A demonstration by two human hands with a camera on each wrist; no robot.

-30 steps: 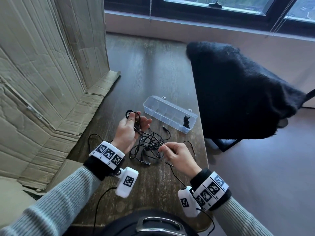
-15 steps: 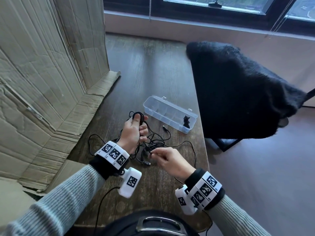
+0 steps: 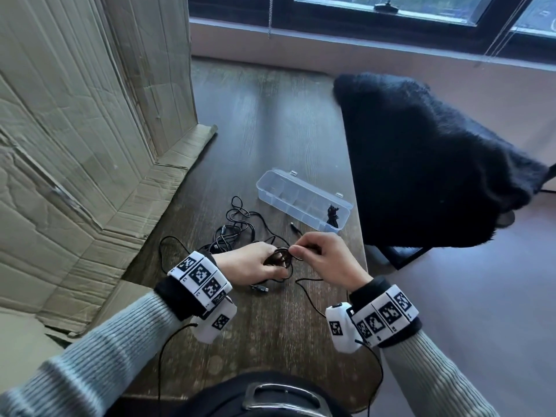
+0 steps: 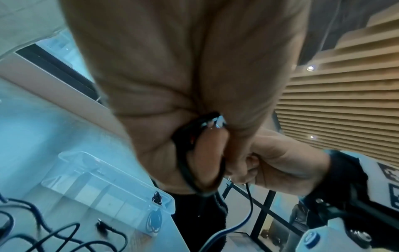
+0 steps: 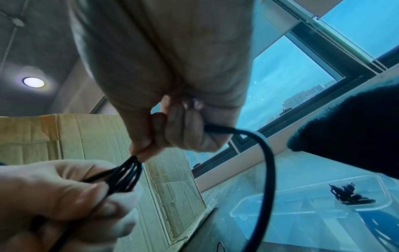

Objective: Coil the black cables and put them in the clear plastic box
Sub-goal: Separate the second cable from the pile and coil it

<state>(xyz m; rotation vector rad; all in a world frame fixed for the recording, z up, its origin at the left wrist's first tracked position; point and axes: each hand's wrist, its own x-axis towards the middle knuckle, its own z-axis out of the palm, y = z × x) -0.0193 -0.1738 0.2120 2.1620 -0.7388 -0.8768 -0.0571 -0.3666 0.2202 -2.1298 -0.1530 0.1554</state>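
Observation:
My left hand point(image 3: 255, 264) grips a small coil of black cable point(image 3: 279, 256) just above the dark wooden table point(image 3: 270, 130); the left wrist view shows its loops point(image 4: 190, 163) wrapped round my curled fingers. My right hand point(image 3: 319, 255) pinches that cable beside the coil, thumb against forefinger, and the right wrist view shows the strands point(image 5: 127, 175) between both hands. The free tail point(image 3: 310, 293) hangs toward my right wrist. More loose black cables point(image 3: 237, 227) lie tangled beyond my left hand. The clear plastic box point(image 3: 272, 183) stands open further back and holds one coiled cable point(image 3: 332, 216) at its right end.
Flattened cardboard point(image 3: 90, 130) leans along the table's left side. A chair draped in black fleece point(image 3: 427, 164) stands against the right edge. A cable plug point(image 3: 260, 288) lies on the table near my left wrist. The window sill point(image 3: 361, 40) runs behind.
My left hand has come down and to the right with the coil. My right hand has risen to meet it and now pinches the cable at the coil. The loose tangle lies uncovered.

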